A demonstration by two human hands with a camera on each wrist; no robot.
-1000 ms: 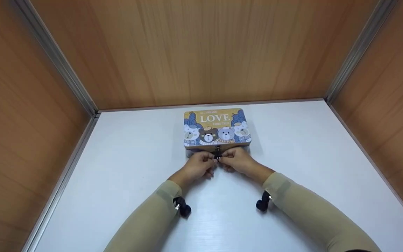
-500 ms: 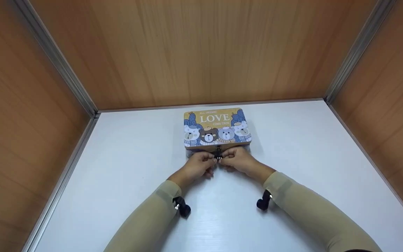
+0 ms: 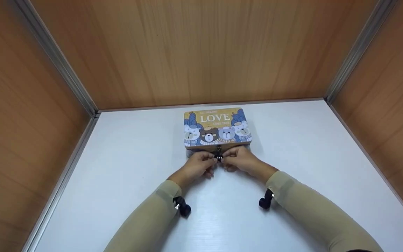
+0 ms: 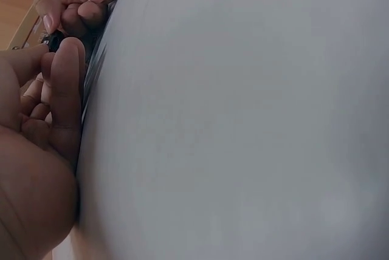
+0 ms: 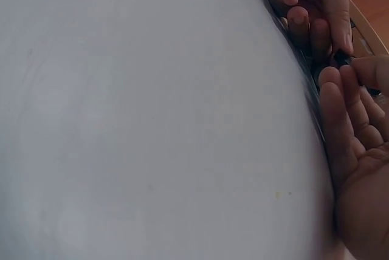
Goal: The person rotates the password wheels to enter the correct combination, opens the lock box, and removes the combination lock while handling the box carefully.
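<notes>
A tin box (image 3: 212, 123) with bears and the word LOVE on its lid stands closed toward the back of the table. At its front clasp hangs a small black padlock (image 3: 219, 158) with pale marks on its face, like number dials. My left hand (image 3: 197, 164) pinches the padlock from the left between thumb and forefinger. From the other side my right hand (image 3: 240, 161) pinches it too, fingertips at its edge. In the left wrist view the padlock (image 4: 52, 42) shows between the fingertips of both hands; the right wrist view shows it (image 5: 342, 58) partly covered by fingers.
The white table (image 3: 135, 147) is bounded by a wood-grain back panel (image 3: 201, 52) and side panels with metal corner strips (image 3: 56, 59). Black wrist devices (image 3: 266, 199) sit at both sleeve cuffs.
My right hand has shifted slightly to the right, and more of the padlock's face with its pale marks shows. The left hand and the tin box stay in place.
</notes>
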